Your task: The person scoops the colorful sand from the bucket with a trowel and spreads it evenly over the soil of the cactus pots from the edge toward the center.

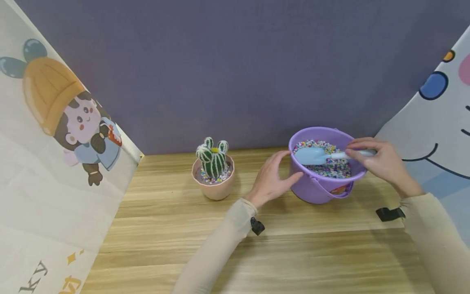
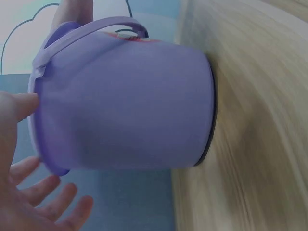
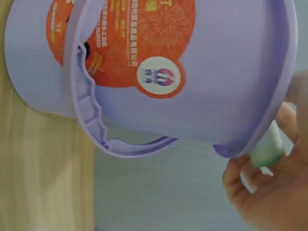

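A purple bucket (image 1: 312, 192) of small multicoloured pebbles (image 1: 330, 169) stands on the wooden table. Across its mouth lies a light blue toy shovel (image 1: 310, 156), blade to the left over the pebbles. My right hand (image 1: 380, 159) pinches the shovel's pale handle at the bucket's right rim; in the right wrist view the handle's green-tinged end (image 3: 267, 149) shows between the fingers. My left hand (image 1: 269, 179) is spread at the left rim, thumb and fingers apart; the left wrist view shows the thumb (image 2: 24, 106) against the rim and the other fingers extended beside it.
Left of the bucket stands a pink pot (image 1: 216, 190) with a knitted green-and-white cactus (image 1: 213, 161) and some pebbles. A grey-purple panel (image 1: 235, 73) rises behind the table (image 1: 165, 228). Printed cloths (image 1: 55, 196) flank both sides. The bucket's handle (image 2: 96, 30) hangs down at its front.
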Tool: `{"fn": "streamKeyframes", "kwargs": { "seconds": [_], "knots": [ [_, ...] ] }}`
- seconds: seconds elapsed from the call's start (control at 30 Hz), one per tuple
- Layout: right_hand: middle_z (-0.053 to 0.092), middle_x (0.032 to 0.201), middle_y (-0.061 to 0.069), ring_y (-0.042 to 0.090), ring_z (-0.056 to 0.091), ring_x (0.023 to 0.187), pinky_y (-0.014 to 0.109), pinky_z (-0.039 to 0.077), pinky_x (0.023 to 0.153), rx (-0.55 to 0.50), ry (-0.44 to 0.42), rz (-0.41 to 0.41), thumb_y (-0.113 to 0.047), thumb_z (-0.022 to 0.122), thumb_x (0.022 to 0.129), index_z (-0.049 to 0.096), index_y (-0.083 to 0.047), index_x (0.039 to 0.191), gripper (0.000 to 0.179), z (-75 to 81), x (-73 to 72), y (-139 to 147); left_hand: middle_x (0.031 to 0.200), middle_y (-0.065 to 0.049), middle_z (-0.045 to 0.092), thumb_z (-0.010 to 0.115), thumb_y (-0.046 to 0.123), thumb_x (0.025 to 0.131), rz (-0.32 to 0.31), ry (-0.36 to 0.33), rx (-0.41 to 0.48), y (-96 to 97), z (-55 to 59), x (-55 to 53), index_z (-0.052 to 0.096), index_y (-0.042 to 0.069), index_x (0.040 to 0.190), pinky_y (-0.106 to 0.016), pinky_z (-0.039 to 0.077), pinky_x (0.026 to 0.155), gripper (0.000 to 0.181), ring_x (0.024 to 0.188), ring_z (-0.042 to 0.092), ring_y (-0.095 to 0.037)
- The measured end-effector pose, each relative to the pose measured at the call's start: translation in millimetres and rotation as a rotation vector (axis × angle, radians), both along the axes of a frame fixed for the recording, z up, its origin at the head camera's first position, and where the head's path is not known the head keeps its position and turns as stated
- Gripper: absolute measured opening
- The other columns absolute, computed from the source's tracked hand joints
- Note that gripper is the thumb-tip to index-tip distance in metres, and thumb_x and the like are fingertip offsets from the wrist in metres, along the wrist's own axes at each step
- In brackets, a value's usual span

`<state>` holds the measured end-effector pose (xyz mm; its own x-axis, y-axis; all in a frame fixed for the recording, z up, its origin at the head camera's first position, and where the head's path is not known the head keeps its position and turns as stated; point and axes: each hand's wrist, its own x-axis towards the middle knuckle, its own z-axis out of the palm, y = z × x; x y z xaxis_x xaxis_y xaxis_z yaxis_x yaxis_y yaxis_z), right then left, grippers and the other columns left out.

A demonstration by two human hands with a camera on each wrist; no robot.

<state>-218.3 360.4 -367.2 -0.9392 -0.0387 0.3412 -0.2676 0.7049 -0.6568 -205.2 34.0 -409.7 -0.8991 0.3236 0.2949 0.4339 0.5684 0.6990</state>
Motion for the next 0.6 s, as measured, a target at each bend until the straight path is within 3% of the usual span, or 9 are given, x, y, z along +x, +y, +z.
{"fn": "streamKeyframes", "kwargs": {
  "seconds": [0.1,0.23,0.33,0.43,0.53,0.6],
  "knots": [
    [0.054,0.113,-0.045,-0.025,0.043,0.108,0.006,0.032,0.095,0.004,0.042,-0.052,-0.033,0.078,0.098,0.080,-0.002,0.117,0.037,4.8,4.2,-2.1,0.167,-0.001,0.047,0.073,0.051,0.097,-0.020,-0.007,-0.054,-9.2,4.4,3.2,0.046,0.019,0.159,-0.048,0.038,0.128,0.075,0.155,0.044,-0.021],
    [0.060,0.119,-0.039,-0.025,0.046,0.112,0.000,0.038,0.096,-0.069,0.101,-0.092,-0.033,0.075,0.100,0.078,0.001,0.120,0.039,18.1,12.8,-13.9,0.168,-0.001,0.045,0.073,0.048,0.098,-0.058,0.030,-0.126,-27.4,18.6,15.6,0.047,0.020,0.159,-0.050,0.038,0.128,0.072,0.156,0.043,-0.022],
    [0.064,0.122,-0.034,-0.022,0.051,0.113,-0.002,0.042,0.094,-0.112,0.169,-0.072,-0.026,0.078,0.099,0.078,0.000,0.122,0.035,34.1,23.1,-32.4,0.168,-0.002,0.045,0.075,0.045,0.097,-0.108,0.109,-0.159,-45.3,35.6,28.1,0.051,0.020,0.157,-0.051,0.037,0.128,0.069,0.155,0.044,-0.024],
    [0.071,0.131,-0.019,-0.018,0.055,0.119,-0.002,0.041,0.093,-0.092,0.253,-0.035,-0.018,0.082,0.095,0.078,-0.004,0.125,0.033,50.7,35.9,-54.4,0.165,-0.005,0.049,0.077,0.042,0.096,-0.132,0.245,-0.171,-64.7,53.9,38.5,0.055,0.015,0.153,-0.048,0.040,0.127,0.067,0.151,0.049,-0.026],
    [0.072,0.141,0.001,0.005,0.062,0.134,-0.002,0.038,0.098,-0.019,0.335,-0.021,-0.017,0.085,0.091,0.077,-0.006,0.127,0.038,62.0,47.4,-73.4,0.159,-0.010,0.055,0.079,0.039,0.094,-0.099,0.409,-0.189,-84.8,69.3,45.8,0.058,0.011,0.149,-0.045,0.045,0.124,0.065,0.145,0.055,-0.028],
    [0.069,0.145,0.013,0.030,0.064,0.138,0.016,0.049,0.107,0.025,0.361,-0.023,-0.019,0.085,0.090,0.076,-0.007,0.129,0.042,65.1,53.1,-84.3,0.156,-0.012,0.058,0.080,0.038,0.093,-0.056,0.498,-0.203,-98.6,77.3,50.0,0.060,0.009,0.146,-0.044,0.048,0.121,0.064,0.142,0.058,-0.030]
  ]
}}
